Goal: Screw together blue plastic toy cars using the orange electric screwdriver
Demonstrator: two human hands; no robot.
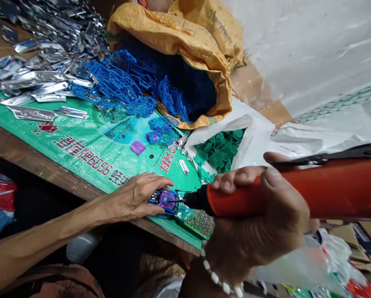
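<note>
Fingers (235, 178) of the right hand (260, 231) are wrapped around one red electric screwdriver (328, 188), and one bracelet (215, 277) of white beads is worn at that wrist. Near the counter's edge, one blue-and-purple toy car (167, 199) is grasped from two sides by the left hand (132, 194). One bit is aimed at the car's right end; whether contact is made cannot be told. Beside the car, one green tray (192, 234) is filled with small screws (205, 222), too many to be counted.

On the green-covered counter (130, 159), one slim silver piece (183, 167), one small black ring (151, 156) and one loose purple part (138, 147) are seen lying apart. A few blue frames (162, 129), with purple showing among them, are gathered just beyond; their exact number is hidden by overlap. To their right, one white bag (256, 128) is opened on a heap of green pieces (218, 151), uncountable.

Farther off, dozens of silver blades (42, 78) are piled at the left, overlapped by many blue frames spilled from one orange sack (173, 31). Behind the sack, at the right, white sheeting (316, 54) is seen.
</note>
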